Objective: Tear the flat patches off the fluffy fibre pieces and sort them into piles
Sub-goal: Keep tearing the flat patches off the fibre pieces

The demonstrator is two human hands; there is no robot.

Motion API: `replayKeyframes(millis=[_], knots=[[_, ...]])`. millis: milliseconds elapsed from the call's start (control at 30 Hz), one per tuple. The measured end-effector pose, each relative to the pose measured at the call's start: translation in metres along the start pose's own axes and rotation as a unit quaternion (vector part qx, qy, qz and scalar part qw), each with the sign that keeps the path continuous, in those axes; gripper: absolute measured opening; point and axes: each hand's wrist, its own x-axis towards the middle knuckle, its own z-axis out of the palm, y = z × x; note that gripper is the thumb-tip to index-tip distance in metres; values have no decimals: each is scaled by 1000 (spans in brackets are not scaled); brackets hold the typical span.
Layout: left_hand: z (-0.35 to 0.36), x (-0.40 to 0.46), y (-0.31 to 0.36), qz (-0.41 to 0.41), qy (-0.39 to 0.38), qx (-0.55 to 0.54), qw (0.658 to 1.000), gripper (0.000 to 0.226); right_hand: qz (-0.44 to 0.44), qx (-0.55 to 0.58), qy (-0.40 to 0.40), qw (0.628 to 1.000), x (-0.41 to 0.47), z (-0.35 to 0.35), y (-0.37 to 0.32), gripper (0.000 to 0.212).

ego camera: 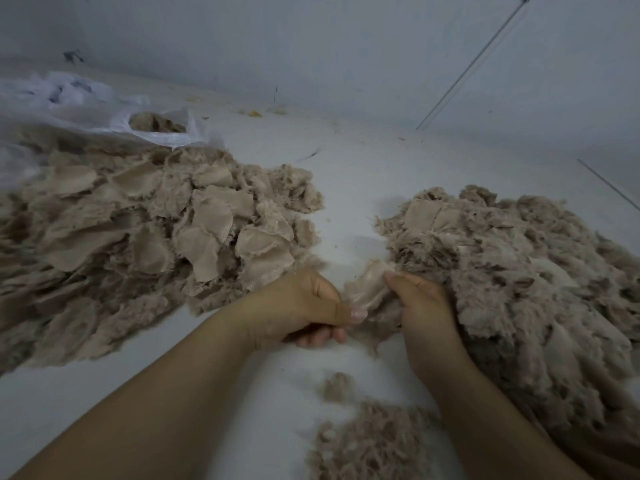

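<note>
Pale work surface (346, 188), wide and bare between heaps. Large pile of flat patches (145, 230) on the left, reaching far across. Large pile of fluffy fibre pieces (519, 271) on the right. Clear plastic bag (104, 109) behind the left pile, some fibre inside. Smaller fluffy heap (374, 441) near the bottom edge. Left hand (301, 306) curled, pinching one fibre piece (367, 289) at the middle. Right hand (422, 306) gripping the same piece, against the right pile.
</note>
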Motion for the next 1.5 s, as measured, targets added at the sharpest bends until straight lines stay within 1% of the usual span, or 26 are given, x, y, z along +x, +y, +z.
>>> replayKeyframes(millis=[33, 100, 133, 167, 233, 267, 333, 433, 500, 567, 633, 667, 733, 800, 900, 967, 1033, 1100, 1167, 1233, 1300, 1367, 1400, 1433, 1467, 1500], knots=[[3, 3, 1, -2, 66, -7, 998, 41, 6, 6, -5, 1000, 0, 0, -1, 30], [11, 11, -1, 19, 195, -69, 978, 39, 16, 15, -17, 1000, 0, 1, -1, 27], [15, 15, -2, 32, 226, -79, 970, 37, 17, 19, -22, 999, -1, 0, -1, 28], [20, 17, -1, 36, 236, -48, 970, 33, 16, 22, -25, 999, -1, 0, -1, 29], [25, 18, -2, 41, 211, 38, 976, 19, 15, 24, -22, 999, -1, 0, -2, 29], [25, 18, -4, 37, 200, 48, 978, 25, 16, 26, -17, 999, -1, 0, -2, 28], [21, 14, -4, 24, 188, 13, 982, 37, 13, 28, -2, 1000, -2, 0, -3, 30], [16, 11, -3, 31, 190, -44, 980, 41, 0, 21, 7, 1000, -1, 1, -2, 40], [17, 11, -4, 40, 206, -45, 977, 40, -15, -15, -11, 1000, -2, 3, 0, 38], [19, 13, -8, 47, 215, -40, 975, 43, -25, -54, -35, 998, -3, 5, 3, 43], [19, 13, -10, 49, 208, -47, 976, 45, -9, -55, -36, 998, -3, 4, 4, 37], [17, 13, -9, 48, 202, -56, 977, 42, 2, -46, -31, 998, -2, 4, 3, 33], [11, 10, -8, 37, 182, -73, 980, 34, 11, -34, -13, 999, 0, 2, 2, 31], [4, 5, -7, 22, 138, -98, 985, 32, 14, -13, -4, 1000, 1, 0, 3, 25], [1, 1, -3, 13, 84, -141, 986, 38, 20, 4, -18, 1000, -1, 1, 2, 26], [7, 3, 1, -1, 90, -104, 990, 46, 16, -16, -52, 998, -3, 1, 1, 28], [14, 5, 4, 3, 95, -11, 995, 36, 8, -27, -77, 997, -5, 0, 0, 32], [18, 7, 2, 22, 87, 51, 995, 41, -1, -33, -92, 995, -7, 0, 0, 26], [18, 5, 2, 32, 67, 57, 996, 42, -26, -50, -89, 994, -8, 1, 0, 8], [15, 4, 0, 25, 54, 48, 997, 40, -50, -74, -80, 993, -6, 1, 2, 9], [12, 6, -2, 16, 67, 17, 997, 37, -45, -63, -74, 994, -6, 1, 2, 19], [10, 9, -3, 57, 122, -104, 985, 29, -54, -56, -52, 996, -5, 1, 3, 31], [9, 11, -1, 99, 161, -195, 962, 26, -65, -58, -35, 996, -4, 1, 4, 38], [6, 14, 1, 145, 194, -275, 930, 22, -74, -55, -21, 995, -2, 2, 4, 44], [4, 16, 3, 175, 212, -335, 901, 21, -79, -53, -12, 995, -1, 2, 5, 48], [3, 18, 2, 180, 225, -360, 887, 30, -79, -51, -7, 996, 0, 2, 4, 50]])
